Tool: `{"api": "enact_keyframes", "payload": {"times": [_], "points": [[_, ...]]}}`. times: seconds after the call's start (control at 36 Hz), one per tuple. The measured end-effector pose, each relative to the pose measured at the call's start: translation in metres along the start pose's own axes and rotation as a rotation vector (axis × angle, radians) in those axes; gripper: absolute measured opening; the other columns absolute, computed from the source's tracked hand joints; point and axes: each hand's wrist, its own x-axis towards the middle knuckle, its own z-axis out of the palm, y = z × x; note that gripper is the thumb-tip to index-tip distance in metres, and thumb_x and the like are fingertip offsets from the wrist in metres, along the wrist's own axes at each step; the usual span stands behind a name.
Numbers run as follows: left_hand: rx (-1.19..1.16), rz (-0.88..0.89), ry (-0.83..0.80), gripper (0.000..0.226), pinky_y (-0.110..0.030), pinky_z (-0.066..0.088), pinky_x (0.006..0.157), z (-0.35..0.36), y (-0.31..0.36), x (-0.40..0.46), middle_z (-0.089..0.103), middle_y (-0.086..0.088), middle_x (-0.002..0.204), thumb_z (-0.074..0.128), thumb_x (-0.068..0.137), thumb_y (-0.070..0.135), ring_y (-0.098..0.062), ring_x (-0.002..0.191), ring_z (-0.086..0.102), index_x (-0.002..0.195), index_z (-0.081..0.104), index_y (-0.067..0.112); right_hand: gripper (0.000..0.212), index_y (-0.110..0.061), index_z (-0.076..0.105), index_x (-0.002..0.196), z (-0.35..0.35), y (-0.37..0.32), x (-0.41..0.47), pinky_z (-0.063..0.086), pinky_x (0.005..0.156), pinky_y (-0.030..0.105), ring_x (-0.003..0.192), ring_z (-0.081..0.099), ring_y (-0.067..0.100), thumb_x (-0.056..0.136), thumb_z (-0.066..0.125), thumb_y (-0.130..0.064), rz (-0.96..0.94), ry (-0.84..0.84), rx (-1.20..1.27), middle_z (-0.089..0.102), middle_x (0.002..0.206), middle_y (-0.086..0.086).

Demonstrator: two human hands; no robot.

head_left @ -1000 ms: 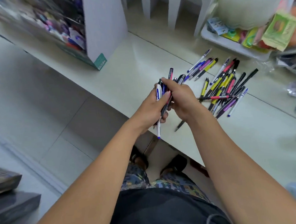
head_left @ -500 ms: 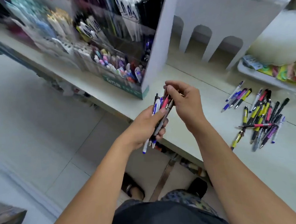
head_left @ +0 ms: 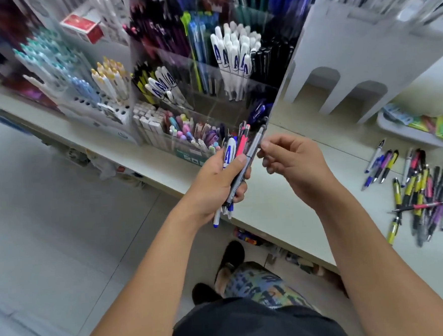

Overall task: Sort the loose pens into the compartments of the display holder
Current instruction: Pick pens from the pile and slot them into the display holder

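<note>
Swung up into view, the display holder [head_left: 210,95] now fills the upper frame. Left hand [head_left: 216,184] grips a pen bundle [head_left: 237,164] pointing up-frame toward it; right hand [head_left: 290,160], fingers loosely curled, touches its grey pen [head_left: 255,144]. Loose pens [head_left: 418,193] lie at right.

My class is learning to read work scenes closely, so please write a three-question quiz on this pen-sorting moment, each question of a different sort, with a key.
1. True or false: the left hand grips a bunch of pens.
2. Multiple choice: the loose pens lie (A) on the floor, (B) on the counter to the person's right, (C) inside the display holder.
3. Fill in: the right hand has its fingertips at a ____ pen sticking up from the bunch.

Key: 1 true; 2 B; 3 grey.
</note>
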Motion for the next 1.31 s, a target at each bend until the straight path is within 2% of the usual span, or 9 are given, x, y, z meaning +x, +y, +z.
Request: {"api": "enact_keyframes", "payload": {"times": [0.28,0.42,0.53,0.61,0.78,0.97,1.11,1.22,1.31], "points": [[0.102,-0.003,-0.077,0.011,-0.028,0.032,0.047,-0.039,0.039,0.026,0.055,-0.004,0.075,0.047,0.107,0.019,-0.019,0.051,0.039,0.112,0.049,0.009,0.015,-0.007,0.068,0.087,0.026,-0.021,0.038,0.049,0.056,0.023,0.062,0.061,0.014,0.099,0.064,-0.016,0.044,-0.097,0.206,0.065,0.069,0.002],[0.108,-0.048,0.038,0.012,-0.024,0.036,0.043,-0.051,0.044,0.045,0.057,-0.016,0.087,0.048,0.107,0.022,-0.016,0.050,0.045,0.106,0.049,0.011,0.011,-0.009,0.070,0.098,0.022,-0.037,0.047,0.053,0.062,0.023,0.066,0.063,0.014,0.100,0.060,-0.005,-0.095,0.195,0.289,0.068,0.078,0.002],[0.075,-0.061,0.024,0.005,-0.023,0.034,0.043,-0.064,0.044,0.060,0.062,-0.003,0.079,0.049,0.106,0.019,-0.015,0.050,0.042,0.106,0.054,0.020,0.020,-0.018,0.068,0.102,0.010,-0.047,0.047,0.059,0.072,0.029,0.074,0.068,0.020,0.098,0.060,0.000,-0.443,0.531,0.062,0.071,0.088,0.005],[0.071,-0.093,-0.023,0.005,-0.021,0.034,0.043,-0.074,0.048,0.070,0.061,0.000,0.077,0.053,0.105,0.017,-0.013,0.052,0.044,0.107,0.056,0.020,0.024,-0.024,0.066,0.107,0.014,-0.038,0.052,0.057,0.074,0.031,0.081,0.070,0.023,0.095,0.063,-0.003,-0.535,0.624,-0.166,0.071,0.093,0.005],[0.105,-0.157,-0.073,0.013,-0.019,0.032,0.042,-0.097,0.065,0.082,0.057,0.001,0.068,0.065,0.097,0.014,-0.010,0.048,0.039,0.103,0.054,0.014,0.025,-0.013,0.074,0.113,0.041,-0.012,0.063,0.051,0.071,0.020,0.080,0.063,0.011,0.089,0.076,-0.009,-0.463,0.737,-0.556,0.069,0.097,-0.008],[0.137,-0.206,-0.154,0.016,-0.021,0.030,0.043,-0.121,0.071,0.087,0.054,0.007,0.058,0.072,0.093,0.016,-0.011,0.047,0.035,0.096,0.056,0.016,0.018,-0.009,0.079,0.108,0.061,-0.008,0.072,0.043,0.072,0.029,0.077,0.054,0.021,0.090,0.075,-0.013,-0.358,0.756,-0.849,0.054,0.085,-0.004],[0.066,-0.241,-0.185,0.021,-0.021,0.026,0.042,-0.132,0.081,0.089,0.048,0.000,0.065,0.060,0.100,0.033,-0.010,0.046,0.032,0.098,0.052,0.014,0.016,-0.008,0.080,0.106,0.073,-0.018,0.073,0.043,0.068,0.032,0.082,0.062,0.035,0.093,0.072,-0.013,-0.211,0.673,-1.024,0.065,0.086,0.009],[-0.023,-0.241,-0.199,0.020,-0.020,0.024,0.042,-0.143,0.089,0.090,0.048,0.001,0.067,0.054,0.103,0.034,-0.009,0.045,0.031,0.102,0.052,0.014,0.018,-0.013,0.079,0.108,0.082,-0.035,0.076,0.039,0.065,0.033,0.082,0.061,0.035,0.099,0.063,-0.019,-0.097,0.674,-1.081,0.064,0.086,0.009],[-0.035,-0.172,-0.207,0.015,-0.020,0.027,0.040,-0.152,0.093,0.090,0.046,-0.001,0.067,0.058,0.102,0.027,-0.011,0.046,0.031,0.095,0.051,0.016,0.016,-0.018,0.079,0.102,0.098,-0.063,0.072,0.047,0.069,0.032,0.076,0.063,0.021,0.098,0.065,-0.024,-0.216,0.721,-0.894,0.072,0.083,0.000]]}}
